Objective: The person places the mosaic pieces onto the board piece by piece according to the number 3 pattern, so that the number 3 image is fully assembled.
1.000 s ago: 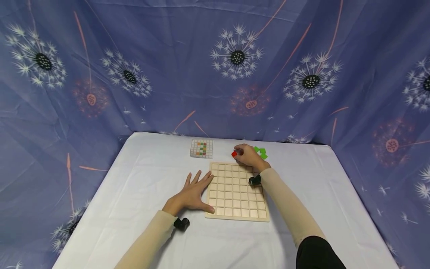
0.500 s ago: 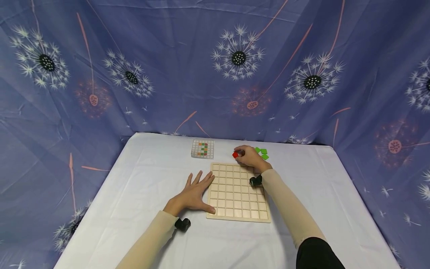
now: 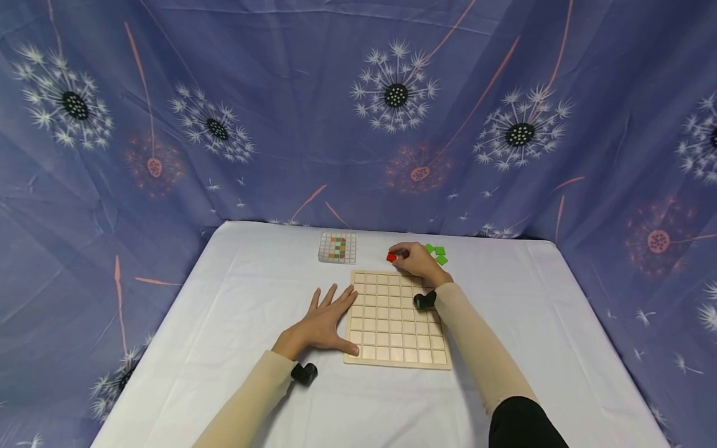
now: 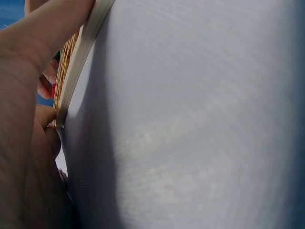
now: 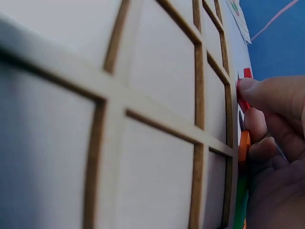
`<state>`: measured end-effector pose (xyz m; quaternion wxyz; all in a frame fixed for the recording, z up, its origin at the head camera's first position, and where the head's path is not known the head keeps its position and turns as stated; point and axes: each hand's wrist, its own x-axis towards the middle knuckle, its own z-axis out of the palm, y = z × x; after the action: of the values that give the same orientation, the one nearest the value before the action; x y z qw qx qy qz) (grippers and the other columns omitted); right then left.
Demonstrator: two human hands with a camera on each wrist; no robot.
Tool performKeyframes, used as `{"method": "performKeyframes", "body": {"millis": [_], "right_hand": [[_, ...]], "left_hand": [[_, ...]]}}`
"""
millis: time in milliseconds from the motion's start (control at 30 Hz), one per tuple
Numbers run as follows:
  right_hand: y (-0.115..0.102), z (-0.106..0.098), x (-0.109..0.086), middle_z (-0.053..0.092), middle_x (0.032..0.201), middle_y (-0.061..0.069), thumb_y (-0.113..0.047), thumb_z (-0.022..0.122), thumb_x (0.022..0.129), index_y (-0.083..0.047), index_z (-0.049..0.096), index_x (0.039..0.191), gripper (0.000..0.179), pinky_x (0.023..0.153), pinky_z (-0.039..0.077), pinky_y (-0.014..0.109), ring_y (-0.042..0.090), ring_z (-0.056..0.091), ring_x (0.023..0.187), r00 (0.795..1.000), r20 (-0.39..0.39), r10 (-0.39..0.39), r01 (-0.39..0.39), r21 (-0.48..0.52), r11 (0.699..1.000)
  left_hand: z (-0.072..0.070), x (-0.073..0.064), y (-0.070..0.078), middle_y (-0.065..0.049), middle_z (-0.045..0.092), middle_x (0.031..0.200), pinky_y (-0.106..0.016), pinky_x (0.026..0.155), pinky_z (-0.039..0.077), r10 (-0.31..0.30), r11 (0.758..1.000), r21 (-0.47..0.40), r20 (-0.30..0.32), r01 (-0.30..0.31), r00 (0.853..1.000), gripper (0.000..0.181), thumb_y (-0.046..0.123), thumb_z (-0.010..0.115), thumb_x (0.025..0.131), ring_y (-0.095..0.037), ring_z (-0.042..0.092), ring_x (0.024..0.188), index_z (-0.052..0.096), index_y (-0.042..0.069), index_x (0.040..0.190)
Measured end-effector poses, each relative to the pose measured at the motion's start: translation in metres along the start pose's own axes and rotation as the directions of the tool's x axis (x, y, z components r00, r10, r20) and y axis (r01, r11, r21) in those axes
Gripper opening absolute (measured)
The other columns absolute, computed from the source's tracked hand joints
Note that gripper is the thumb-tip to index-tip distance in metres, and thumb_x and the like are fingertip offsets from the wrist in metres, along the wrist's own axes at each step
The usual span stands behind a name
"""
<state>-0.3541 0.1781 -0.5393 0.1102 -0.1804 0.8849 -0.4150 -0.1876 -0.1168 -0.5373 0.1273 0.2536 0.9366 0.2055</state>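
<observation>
I see the left hand [image 3: 322, 326], spread wide, on the left edge of the grid board [image 3: 392, 323]; just beyond the board's far edge, the right hand [image 3: 417, 259] pinches a red tile [image 3: 391, 256].

blue dandelion-print curtain [image 3: 313, 118] | behind and beside | white tablecloth [image 3: 235, 305], faintly creased

Board [image 3: 383, 320]: pale wood, square cells divided by raised ribs; flat on the white counter [image 3: 224, 348]. Left hand [image 3: 322, 326] at its left edge, fingers [image 3: 344, 300] spread, thumb over the near-left corner.

Red tile [image 3: 391, 256]: small, just beyond the board's far edge, pinched between thumb and fingers of right hand [image 3: 417, 258]; exact tilt unclear.

Orange tile [image 5: 244, 145]: beside the lower fingers, right wrist view; partly hidden.

Green tiles [image 3: 439, 251]: flat, loosely clustered just right of that hand.
</observation>
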Motion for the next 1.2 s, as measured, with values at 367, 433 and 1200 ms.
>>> {"method": "performKeyframes", "body": {"millis": [367, 433, 1200], "right_hand": [[-0.0087, -0.0009, 0.001, 0.068, 0.112, 0.01, -0.015, 0.072, 0.095, -0.011, 0.068, 0.134, 0.04, 0.08, 0.051, 0.034, 0.022, 0.059, 0.091, 0.998, 0.056, 0.018, -0.017, -0.019, 1.0], [-0.0093, -0.0004, 0.0027, 0.067, 0.116, 0.01, -0.016, 0.073, 0.094, -0.011, 0.068, 0.135, 0.041, 0.083, 0.051, 0.034, 0.022, 0.059, 0.096, 0.997, 0.074, 0.015, -0.012, -0.04, 0.999], [-0.0097, 0.0, -0.0019, 0.069, 0.111, 0.011, -0.021, 0.073, 0.096, -0.008, 0.073, 0.127, 0.034, 0.081, 0.056, 0.036, 0.022, 0.065, 0.094, 1.0, 0.01, -0.003, 0.003, -0.045, 0.999]], "left_hand": [[-0.0013, -0.0022, 0.0016, -0.003, 0.011, 0.175, -0.072, 0.122, -0.005, 0.012, 1.0, -0.013, -0.006, -0.012, 1.0, 0.131, 0.074, 0.082, 0.068, -0.041, 0.002, 0.16, 0.02, 0.015, 0.166], [-0.0014, -0.0027, 0.002, -0.003, 0.011, 0.175, -0.072, 0.122, -0.005, 0.011, 1.0, -0.012, -0.002, -0.011, 1.0, 0.13, 0.074, 0.082, 0.068, -0.042, 0.002, 0.16, 0.02, 0.015, 0.166], [0.001, -0.0032, 0.0017, -0.004, 0.013, 0.174, -0.071, 0.123, -0.004, 0.011, 1.0, -0.022, -0.018, -0.011, 1.0, 0.131, 0.075, 0.082, 0.067, -0.042, 0.004, 0.16, 0.021, 0.014, 0.166]]}}
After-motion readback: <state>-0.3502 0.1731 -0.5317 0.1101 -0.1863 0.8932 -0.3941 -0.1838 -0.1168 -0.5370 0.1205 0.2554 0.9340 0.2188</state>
